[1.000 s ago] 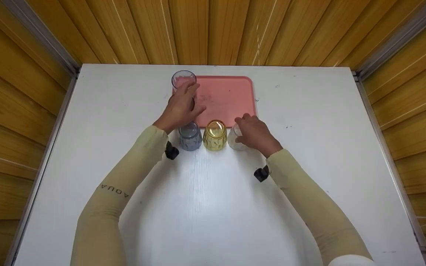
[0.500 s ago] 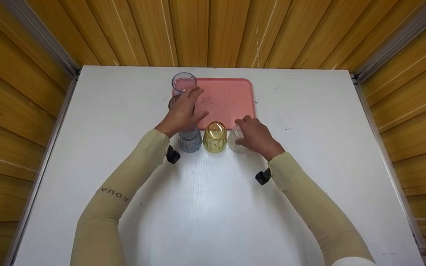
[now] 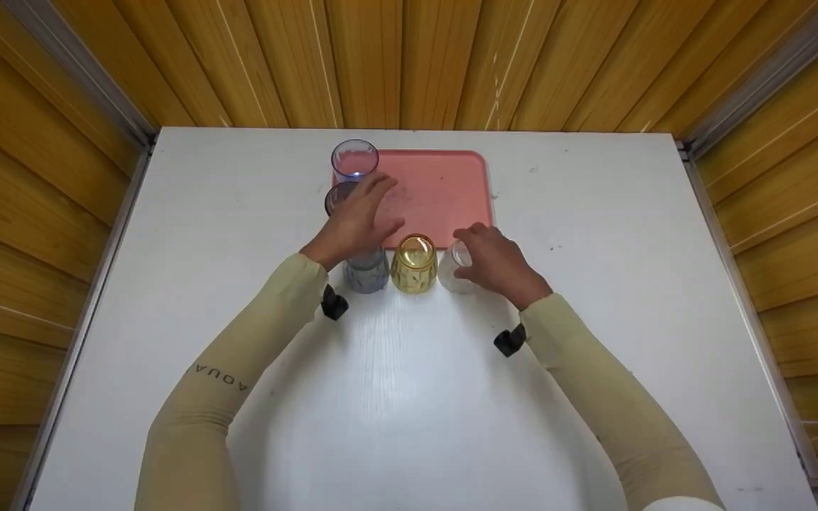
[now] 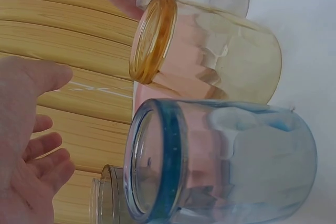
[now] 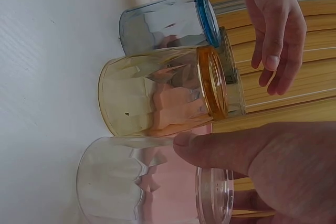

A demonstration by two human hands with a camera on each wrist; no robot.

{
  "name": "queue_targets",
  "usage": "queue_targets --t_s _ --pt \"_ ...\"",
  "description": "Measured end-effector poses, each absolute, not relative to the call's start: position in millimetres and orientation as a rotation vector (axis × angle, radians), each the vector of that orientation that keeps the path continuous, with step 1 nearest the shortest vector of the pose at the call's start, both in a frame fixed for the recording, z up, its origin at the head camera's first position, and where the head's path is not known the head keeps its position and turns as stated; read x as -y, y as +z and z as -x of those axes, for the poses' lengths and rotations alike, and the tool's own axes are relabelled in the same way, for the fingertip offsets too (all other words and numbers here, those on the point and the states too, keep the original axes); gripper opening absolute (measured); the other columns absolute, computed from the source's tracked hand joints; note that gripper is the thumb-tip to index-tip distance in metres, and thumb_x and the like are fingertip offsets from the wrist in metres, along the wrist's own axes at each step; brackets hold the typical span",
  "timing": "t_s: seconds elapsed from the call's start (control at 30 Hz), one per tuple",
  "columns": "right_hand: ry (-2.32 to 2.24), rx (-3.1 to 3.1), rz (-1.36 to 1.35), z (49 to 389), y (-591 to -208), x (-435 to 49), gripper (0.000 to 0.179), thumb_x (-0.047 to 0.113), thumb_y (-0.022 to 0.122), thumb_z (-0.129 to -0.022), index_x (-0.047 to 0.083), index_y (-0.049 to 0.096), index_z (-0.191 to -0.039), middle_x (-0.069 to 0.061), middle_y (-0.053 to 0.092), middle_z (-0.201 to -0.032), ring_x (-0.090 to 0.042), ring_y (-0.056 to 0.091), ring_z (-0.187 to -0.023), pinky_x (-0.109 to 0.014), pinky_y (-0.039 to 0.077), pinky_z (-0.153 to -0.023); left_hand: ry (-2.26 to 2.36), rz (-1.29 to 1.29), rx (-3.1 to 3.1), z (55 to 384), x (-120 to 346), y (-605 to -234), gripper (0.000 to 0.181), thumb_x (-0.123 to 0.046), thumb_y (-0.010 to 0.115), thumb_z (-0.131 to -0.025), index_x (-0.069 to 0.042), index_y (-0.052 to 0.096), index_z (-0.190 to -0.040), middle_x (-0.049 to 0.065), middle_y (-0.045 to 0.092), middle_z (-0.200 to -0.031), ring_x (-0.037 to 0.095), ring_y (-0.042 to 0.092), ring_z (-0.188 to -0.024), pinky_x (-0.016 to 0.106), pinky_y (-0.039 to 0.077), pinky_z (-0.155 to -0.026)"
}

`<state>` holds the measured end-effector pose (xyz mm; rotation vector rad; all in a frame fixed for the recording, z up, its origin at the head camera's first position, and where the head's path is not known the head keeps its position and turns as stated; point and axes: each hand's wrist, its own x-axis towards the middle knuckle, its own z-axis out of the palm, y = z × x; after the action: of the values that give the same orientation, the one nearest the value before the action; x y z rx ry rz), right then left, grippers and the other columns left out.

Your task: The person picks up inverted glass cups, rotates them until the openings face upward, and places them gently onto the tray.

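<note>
Three upside-down glasses stand in a row along the near edge of a pink tray point(image 3: 444, 188): a blue glass point(image 4: 247, 163), a yellow glass point(image 3: 415, 273) and a clear glass point(image 5: 121, 182). My right hand point(image 3: 498, 262) grips the clear glass, thumb on its near side and fingers on the far side. Above the blue glass hovers my left hand point(image 3: 354, 221), fingers apart and loosely bent, holding nothing. Beyond it, a dark glass point(image 3: 338, 196) is partly hidden by that hand. A blue-rimmed glass point(image 3: 354, 157) stands mouth up at the tray's far left corner.
The glasses and tray are on a white table point(image 3: 409, 397). Wood-patterned panels point(image 3: 409, 64) rise behind the table and at both sides. Each wrist carries a small black camera point(image 3: 334, 303).
My left hand has drawn slightly back and right, away from the dark glass, whose rim now shows more. The right hand stays at the clear glass.
</note>
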<state>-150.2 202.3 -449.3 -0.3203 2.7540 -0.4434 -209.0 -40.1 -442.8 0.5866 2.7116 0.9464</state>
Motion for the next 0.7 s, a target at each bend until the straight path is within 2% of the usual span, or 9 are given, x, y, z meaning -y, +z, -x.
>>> queue_targets --t_s 0.2,0.7 --pt "-0.487 -2.745 0.303 148.5 -445.0 -204.9 0.066 0.021 0.078 -0.081 0.008 0.048 -0.139 -0.014 0.052 -0.135 -0.033 0.049 -0.126 -0.051 0.046 -0.102 0.951 -0.628 -2.713 208.0 40.0 -443.4 0.064 -0.039 0.064 -0.092 -0.021 0.037 -0.146 -0.001 0.033 -0.15 0.021 0.043 -0.135 0.045 0.042 -0.11" --pt "-0.547 -2.776 0.259 143.7 -433.8 -211.8 0.066 0.023 0.079 -0.08 0.01 0.049 -0.138 -0.012 0.053 -0.134 -0.03 0.052 -0.124 -0.047 0.047 -0.101 0.983 -0.69 -2.705 205.8 36.8 -445.4 0.062 -0.037 0.064 -0.092 -0.019 0.038 -0.145 0.0 0.036 -0.148 0.018 0.042 -0.135 0.045 0.04 -0.111"
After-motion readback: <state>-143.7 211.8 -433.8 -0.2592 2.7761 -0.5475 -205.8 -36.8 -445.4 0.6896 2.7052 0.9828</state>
